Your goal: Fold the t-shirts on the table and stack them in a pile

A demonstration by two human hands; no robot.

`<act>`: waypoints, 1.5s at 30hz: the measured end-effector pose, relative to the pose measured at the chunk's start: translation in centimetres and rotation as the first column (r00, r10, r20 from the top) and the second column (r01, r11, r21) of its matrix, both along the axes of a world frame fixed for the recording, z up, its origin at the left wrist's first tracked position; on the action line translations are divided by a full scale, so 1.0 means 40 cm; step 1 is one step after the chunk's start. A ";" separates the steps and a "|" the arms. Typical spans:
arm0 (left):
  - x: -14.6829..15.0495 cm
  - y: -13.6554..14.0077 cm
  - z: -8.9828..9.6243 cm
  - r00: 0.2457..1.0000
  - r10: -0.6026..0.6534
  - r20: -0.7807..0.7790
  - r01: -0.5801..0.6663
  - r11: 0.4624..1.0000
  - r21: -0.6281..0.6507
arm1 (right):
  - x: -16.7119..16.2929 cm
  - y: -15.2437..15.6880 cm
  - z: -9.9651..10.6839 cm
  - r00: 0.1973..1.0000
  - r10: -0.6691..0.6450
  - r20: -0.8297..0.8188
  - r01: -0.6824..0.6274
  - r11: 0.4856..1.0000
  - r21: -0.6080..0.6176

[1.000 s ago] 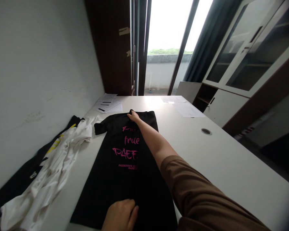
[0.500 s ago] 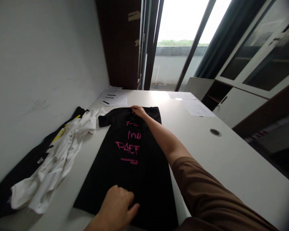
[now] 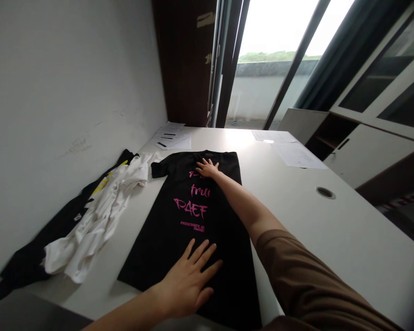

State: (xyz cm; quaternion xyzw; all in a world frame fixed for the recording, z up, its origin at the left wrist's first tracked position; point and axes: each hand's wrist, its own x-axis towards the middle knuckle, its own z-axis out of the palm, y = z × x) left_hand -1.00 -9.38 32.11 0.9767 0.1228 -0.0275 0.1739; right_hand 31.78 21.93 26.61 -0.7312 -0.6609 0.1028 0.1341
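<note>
A black T-shirt (image 3: pixel 165 239) with pink lettering lies on the white table, its collar end away from me. Its right side is folded over, cutting off part of the print, and one short sleeve sticks out at the left. My right hand (image 3: pixel 207 168) rests on the shirt just below the collar, fingers spread. Nearer to me, my left hand (image 3: pixel 189 278) lies over the lower part of the shirt with its fingers apart and palm down. Neither hand grips anything.
Left of the shirt, a crumpled white garment (image 3: pixel 101 220) lies against a black garment (image 3: pixel 55 234) with yellow marks, along the wall. Paper sheets (image 3: pixel 174 138) sit at the far left corner, more papers (image 3: pixel 295 154) at the far right. A round cable hole (image 3: pixel 325 192) is set in the table (image 3: pixel 290 220).
My right hand has let go of the collar edge and slid a little toward me, flattening out. My left hand has opened from a curled shape and spread over the lower shirt.
</note>
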 end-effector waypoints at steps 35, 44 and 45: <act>-0.085 0.165 -0.023 0.831 0.525 0.184 -0.555 0.802 0.220 | -0.014 -0.052 -0.014 0.998 0.068 -0.006 -0.065 0.976 0.208; -0.242 0.251 -0.049 0.575 0.800 0.173 -0.793 0.492 0.359 | 0.225 -0.083 -0.051 0.918 -0.396 0.038 0.388 0.913 0.128; -0.241 0.246 -0.047 0.572 0.808 0.144 -0.800 0.510 0.317 | 0.243 -0.087 -0.054 0.913 -0.404 0.052 0.398 0.912 0.102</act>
